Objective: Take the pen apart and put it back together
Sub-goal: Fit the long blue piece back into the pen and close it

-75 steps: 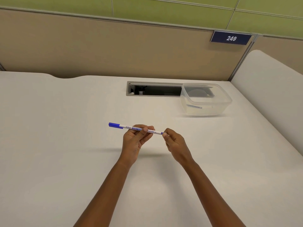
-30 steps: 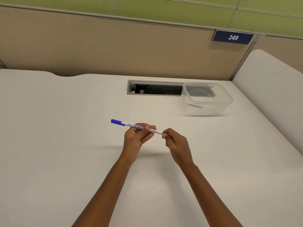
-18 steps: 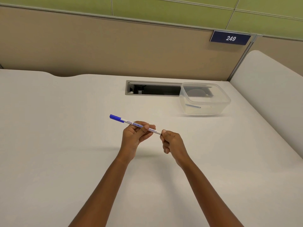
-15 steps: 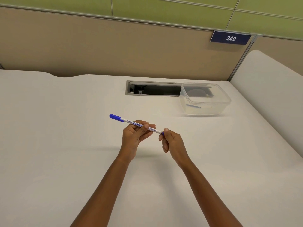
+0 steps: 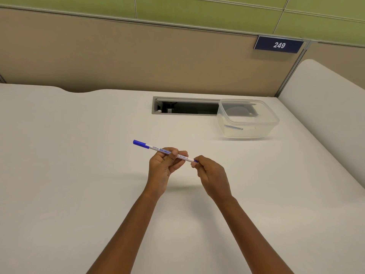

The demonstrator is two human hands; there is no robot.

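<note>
A slim white pen with blue lettering and a blue cap at its left end is held above the white desk, tilted down to the right. My left hand pinches the barrel near its middle between thumb and fingers. My right hand pinches the blue right end of the pen with thumb and forefinger; that tip is mostly hidden by the fingers. The pen looks whole, with no part apart from it.
A clear plastic box with a small pen part inside stands at the back right, beside an open cable slot in the desk. A partition wall with a "249" plate runs behind. A raised white side panel stands on the right.
The pen's capped left end has risen slightly, so it tilts more than 2.5 s ago. Both hands keep their grip; the right fingers shifted a little at the tip.
</note>
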